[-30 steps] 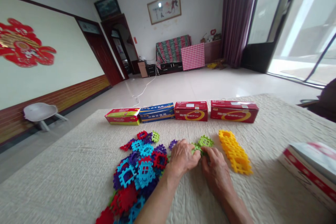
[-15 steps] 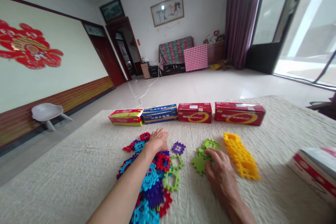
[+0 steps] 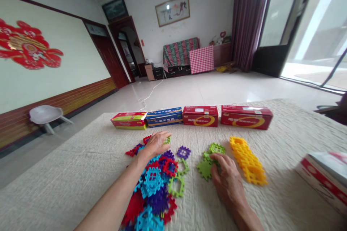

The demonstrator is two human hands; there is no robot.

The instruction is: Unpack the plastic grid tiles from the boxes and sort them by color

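Note:
My left hand (image 3: 156, 143) is over the far end of a mixed pile of toothed plastic building pieces (image 3: 158, 200), in blue, purple, red and green. Its fingers are closed on a small green windowed building piece (image 3: 168, 139), which shows past the fingertips. On the right, my right hand (image 3: 226, 169) is closed with fingers and thumb on a group of green building pieces (image 3: 204, 170) lying on the cloth. A purple windowed piece (image 3: 183, 152) lies alone between the hands. Just right of my right hand is a row of yellow pieces (image 3: 248, 160).
A quilted beige cloth (image 3: 89, 166) covers the surface. Along its far side stand a red-and-yellow box (image 3: 128, 121), a blue box (image 3: 165, 117) and two red boxes (image 3: 200, 116). A white-and-red carton (image 3: 325, 177) is at the right edge. A white stool (image 3: 46, 114) stands on the floor.
My left hand has shifted a little left, and the green piece at its fingertips has come into sight. My right hand stays on the green pieces.

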